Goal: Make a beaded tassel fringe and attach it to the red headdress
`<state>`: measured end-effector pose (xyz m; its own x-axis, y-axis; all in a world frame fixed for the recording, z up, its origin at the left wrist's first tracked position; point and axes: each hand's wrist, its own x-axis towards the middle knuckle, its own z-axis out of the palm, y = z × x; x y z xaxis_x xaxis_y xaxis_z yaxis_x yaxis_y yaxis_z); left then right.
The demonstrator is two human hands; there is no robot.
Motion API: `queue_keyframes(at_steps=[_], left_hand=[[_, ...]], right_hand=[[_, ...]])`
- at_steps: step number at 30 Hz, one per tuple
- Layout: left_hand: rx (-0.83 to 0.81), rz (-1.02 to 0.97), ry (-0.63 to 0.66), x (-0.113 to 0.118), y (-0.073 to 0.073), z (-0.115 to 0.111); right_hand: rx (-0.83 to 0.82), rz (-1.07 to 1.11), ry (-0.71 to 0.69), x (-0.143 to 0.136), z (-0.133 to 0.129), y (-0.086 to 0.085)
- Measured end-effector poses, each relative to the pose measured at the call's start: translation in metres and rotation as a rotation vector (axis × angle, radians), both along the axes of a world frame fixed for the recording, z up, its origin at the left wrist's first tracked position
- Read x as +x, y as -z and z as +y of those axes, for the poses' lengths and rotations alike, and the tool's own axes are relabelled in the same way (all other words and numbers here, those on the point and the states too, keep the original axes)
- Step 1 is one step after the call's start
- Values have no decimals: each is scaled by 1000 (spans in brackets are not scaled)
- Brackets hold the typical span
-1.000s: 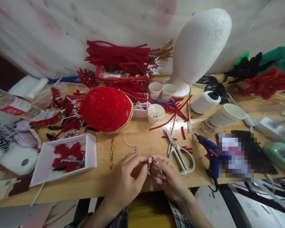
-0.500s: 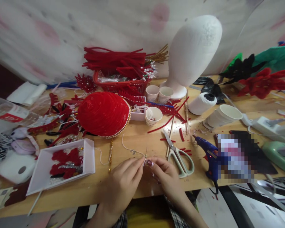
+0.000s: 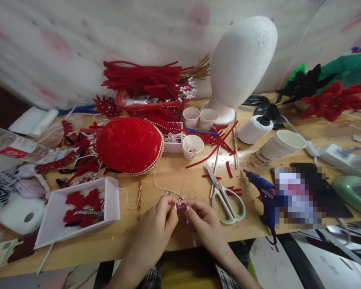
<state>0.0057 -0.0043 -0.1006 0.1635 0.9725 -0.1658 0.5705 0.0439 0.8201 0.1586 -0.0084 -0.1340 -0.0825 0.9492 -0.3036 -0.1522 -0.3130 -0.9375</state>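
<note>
My left hand and my right hand meet fingertip to fingertip over the table's front part. Between them they pinch a tiny beaded piece with a thin wire or needle rising from it. Its details are too small to make out. A white cord runs from near the fingertips up toward a red domed hat with a pearl-like trim. Right of my right hand lie scissors with pale green handles, their blades pointing away.
A white box with red pieces sits at the left. Behind are a red basket, paper cups, a white foam head and a thread cone. A blue glue gun lies at the right.
My hands have moved slightly left, still together at the fingertips, and the small piece has shifted with them. The whole view has shifted a little.
</note>
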Motion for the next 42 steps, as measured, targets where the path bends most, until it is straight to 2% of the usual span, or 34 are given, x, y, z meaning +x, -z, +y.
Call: queue_keyframes(at_steps=[2,5,8,11,16,21,24,26,28,32,34,36,40,42], left_hand=[[-227,-190,-50,0,1,0],[-518,-501,-24,1,1,1],[-620,-655,-29,-2,-2,4],[-509,-608,-89,-9,-3,5],[-145,-239,-183,-9,3,1],[72,-77,-117,0,10,-1],[139,-38,-138,-3,11,0],[135,-42,-158,-6,10,2],[72,-106,-124,-8,6,4],[-121,-410,11,-8,-3,8],[-173,-519,23,-8,-7,8],[-185,-536,5,-10,-10,7],[-87,-425,-42,-16,-17,2],[-82,-432,-68,-19,-22,-2]], right_hand=[[24,-21,4,-2,-1,2],[77,-75,5,-4,-2,5],[125,-115,-9,-4,-3,6],[110,-113,18,-4,-3,6],[79,-89,41,-4,-2,4],[81,-77,48,-1,-1,4],[83,-81,36,0,-1,5],[96,-97,33,-1,-2,7],[106,-115,54,-2,-2,8],[123,-157,111,-4,-2,10],[133,-180,125,-5,-2,10],[137,-198,135,-5,-1,10],[118,-208,156,-5,0,11],[110,-218,174,-5,-1,13]])
